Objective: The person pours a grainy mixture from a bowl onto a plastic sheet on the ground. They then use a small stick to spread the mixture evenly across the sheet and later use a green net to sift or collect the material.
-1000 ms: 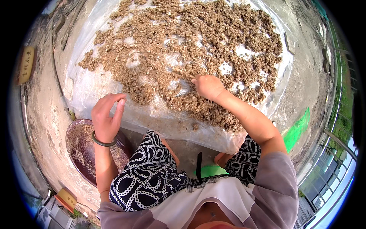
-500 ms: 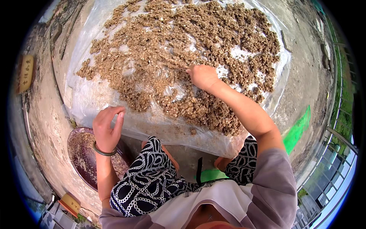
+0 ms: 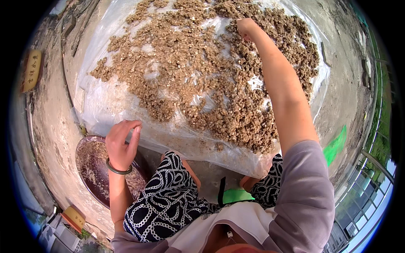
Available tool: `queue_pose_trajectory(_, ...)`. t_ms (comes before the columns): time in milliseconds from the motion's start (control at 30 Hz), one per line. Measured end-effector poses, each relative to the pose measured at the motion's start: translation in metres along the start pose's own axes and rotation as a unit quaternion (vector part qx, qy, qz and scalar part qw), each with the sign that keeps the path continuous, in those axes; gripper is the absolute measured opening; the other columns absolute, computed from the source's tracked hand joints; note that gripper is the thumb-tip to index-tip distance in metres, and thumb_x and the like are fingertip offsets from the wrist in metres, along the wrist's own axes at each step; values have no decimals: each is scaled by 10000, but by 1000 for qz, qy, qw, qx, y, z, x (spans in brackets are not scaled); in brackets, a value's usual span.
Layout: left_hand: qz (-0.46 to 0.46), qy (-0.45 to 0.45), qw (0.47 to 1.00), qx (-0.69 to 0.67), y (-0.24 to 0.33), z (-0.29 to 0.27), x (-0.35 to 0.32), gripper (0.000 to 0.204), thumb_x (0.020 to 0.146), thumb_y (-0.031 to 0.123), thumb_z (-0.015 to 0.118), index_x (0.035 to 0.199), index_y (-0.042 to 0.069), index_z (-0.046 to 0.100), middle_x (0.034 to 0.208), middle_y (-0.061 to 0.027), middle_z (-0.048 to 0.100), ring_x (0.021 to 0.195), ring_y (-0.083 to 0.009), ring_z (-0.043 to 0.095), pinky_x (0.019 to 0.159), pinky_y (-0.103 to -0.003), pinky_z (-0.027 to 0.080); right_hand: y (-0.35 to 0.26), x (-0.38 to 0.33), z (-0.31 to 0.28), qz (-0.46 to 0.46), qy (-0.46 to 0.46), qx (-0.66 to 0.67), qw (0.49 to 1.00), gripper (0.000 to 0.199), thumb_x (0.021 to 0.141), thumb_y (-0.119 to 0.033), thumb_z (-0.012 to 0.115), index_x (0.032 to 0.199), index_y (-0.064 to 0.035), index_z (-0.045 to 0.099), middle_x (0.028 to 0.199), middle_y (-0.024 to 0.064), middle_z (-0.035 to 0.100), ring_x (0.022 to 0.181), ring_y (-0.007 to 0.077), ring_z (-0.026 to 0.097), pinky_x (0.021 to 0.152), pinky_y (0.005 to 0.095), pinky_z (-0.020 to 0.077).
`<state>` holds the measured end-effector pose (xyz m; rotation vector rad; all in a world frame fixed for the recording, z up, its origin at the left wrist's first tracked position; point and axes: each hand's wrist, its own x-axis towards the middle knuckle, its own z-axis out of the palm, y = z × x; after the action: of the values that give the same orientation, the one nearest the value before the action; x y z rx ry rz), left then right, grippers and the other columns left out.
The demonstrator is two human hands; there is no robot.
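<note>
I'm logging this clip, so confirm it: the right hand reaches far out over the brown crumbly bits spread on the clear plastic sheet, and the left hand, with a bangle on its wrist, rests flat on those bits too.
Not quite. In the head view the left hand, bangle on its wrist, is raised near the round dark bowl, off the brown bits. The right hand does reach far over the plastic sheet.

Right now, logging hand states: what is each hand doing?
Left hand: loosely curled above the bowl, contents unclear.
Right hand: closed, in the crumbs.
</note>
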<state>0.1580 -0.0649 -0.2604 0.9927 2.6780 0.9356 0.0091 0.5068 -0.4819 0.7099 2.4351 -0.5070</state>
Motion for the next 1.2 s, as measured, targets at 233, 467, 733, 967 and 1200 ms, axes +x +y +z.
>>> queue_pose_trajectory(233,1,8,1000,20,0,-24,-7,87,916,71,704,984,20,723,908,-148,720,830,-360,674,750,-410,519,-159,-226,82,-169,-103,54,979,482,1103,-319,435,1166,88,685,1133,281,709,1063,351,717,998,456,555)
queue_pose_trajectory(467,-9,23,999,33,-6,-32,-27,81,926,69,699,984,22,729,920,-143,738,849,-346,691,778,-392,531,-170,-237,91,-153,-8,-47,987,448,1105,-364,420,1166,-33,717,1141,189,743,1057,321,724,950,483,563)
queue_pose_trajectory(733,-48,44,997,38,-15,-48,-48,88,921,79,711,986,24,731,918,-154,732,856,-358,691,763,-397,537,-179,-216,157,61,-124,556,820,374,1118,-371,435,867,-102,505,639,7,462,461,117,301,413,308,264)
queue_pose_trajectory(967,-4,53,998,17,-10,-41,-26,87,917,76,713,983,21,730,911,-151,729,846,-349,691,756,-393,531,-250,-302,212,-88,-253,267,926,490,1113,-374,416,986,41,642,756,139,658,508,255,596,577,443,533)
queue_pose_trajectory(1200,-78,132,986,60,-35,-82,-63,87,939,52,701,1001,2,736,891,-131,744,809,-275,718,772,-357,537,-258,-277,196,-91,-198,246,944,502,1093,-368,457,1194,75,670,1208,297,692,1169,431,661,1016,479,502)
